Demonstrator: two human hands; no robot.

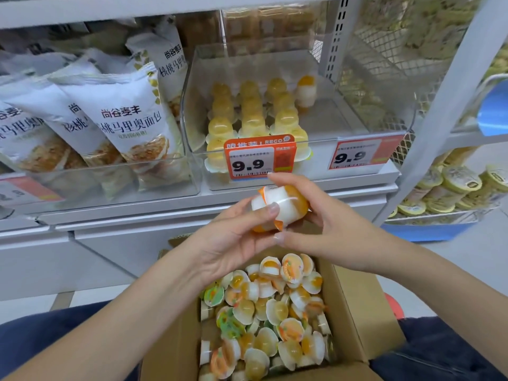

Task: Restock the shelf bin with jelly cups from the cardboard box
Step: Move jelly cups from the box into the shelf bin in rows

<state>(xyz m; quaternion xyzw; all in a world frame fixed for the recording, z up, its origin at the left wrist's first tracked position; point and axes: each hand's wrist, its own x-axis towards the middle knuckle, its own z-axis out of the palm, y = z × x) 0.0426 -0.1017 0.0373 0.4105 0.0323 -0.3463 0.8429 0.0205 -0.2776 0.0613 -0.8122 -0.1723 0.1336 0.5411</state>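
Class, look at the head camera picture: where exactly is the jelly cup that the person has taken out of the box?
The jelly cup is mid-frame, held between the left hand and right hand, above the box and just below the bin price tag.

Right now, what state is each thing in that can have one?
Box: open, full of loose cups.
Bin: open-topped, left part stocked in rows, right part bare.
Held cups: above the box, gripped by both hands.
Left hand: fingers curled round the cups.
Right hand: fingers curled round the cups.
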